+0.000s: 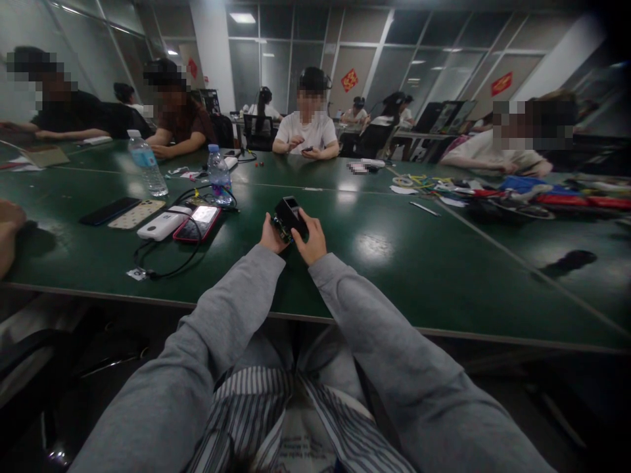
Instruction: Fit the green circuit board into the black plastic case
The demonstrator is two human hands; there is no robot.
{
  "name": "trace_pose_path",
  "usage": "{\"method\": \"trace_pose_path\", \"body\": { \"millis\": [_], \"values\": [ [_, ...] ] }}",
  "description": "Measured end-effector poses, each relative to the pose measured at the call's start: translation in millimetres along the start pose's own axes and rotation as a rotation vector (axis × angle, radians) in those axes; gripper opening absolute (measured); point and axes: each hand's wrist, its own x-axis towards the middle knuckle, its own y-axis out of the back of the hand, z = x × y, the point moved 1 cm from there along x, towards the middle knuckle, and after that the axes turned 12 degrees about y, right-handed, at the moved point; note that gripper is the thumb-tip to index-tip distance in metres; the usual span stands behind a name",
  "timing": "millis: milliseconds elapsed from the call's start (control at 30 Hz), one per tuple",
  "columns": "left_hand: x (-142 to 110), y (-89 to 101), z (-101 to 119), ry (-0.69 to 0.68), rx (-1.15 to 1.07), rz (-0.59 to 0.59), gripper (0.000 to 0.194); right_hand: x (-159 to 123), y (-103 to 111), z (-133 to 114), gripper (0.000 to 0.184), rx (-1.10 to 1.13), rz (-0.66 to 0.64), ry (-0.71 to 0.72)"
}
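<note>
Between my two hands, over the green table [374,276], is a small black box-shaped device [290,215] with a greyish panel at its top end. Small coloured parts, like exposed electronics, show along its lower left side. My left hand [271,236] is wrapped round that lower left side, its fingers mostly hidden beneath. My right hand [312,239] grips the right side with thumb and fingers. The device is tilted, and what kind it is I cannot make out.
Left of my hands lie a red-edged phone [198,224], a white power bank [164,223] with a black cable, and two more phones. Two water bottles [219,175] stand behind them. Tangled cables [522,197] and a pen [424,209] lie to the right. Several people sit round the table.
</note>
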Motion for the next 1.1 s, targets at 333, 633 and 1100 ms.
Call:
{"method": "trace_pose_path", "body": {
  "millis": [333,633,1100],
  "values": [
    [-5,-0.2,0,-0.01,0.059,-0.056,0.085,-8,-16,12,0.062,0.04,-0.135,0.046],
    [-9,-7.5,0,-0.054,0.042,-0.052,0.082,-6,-18,14,0.063,0.161,-0.031,0.022],
    [-11,-8.4,1,-0.06,0.036,-0.11,0.071,-11,-25,18,0.086,0.269,-0.165,-0.014]
  ]
}}
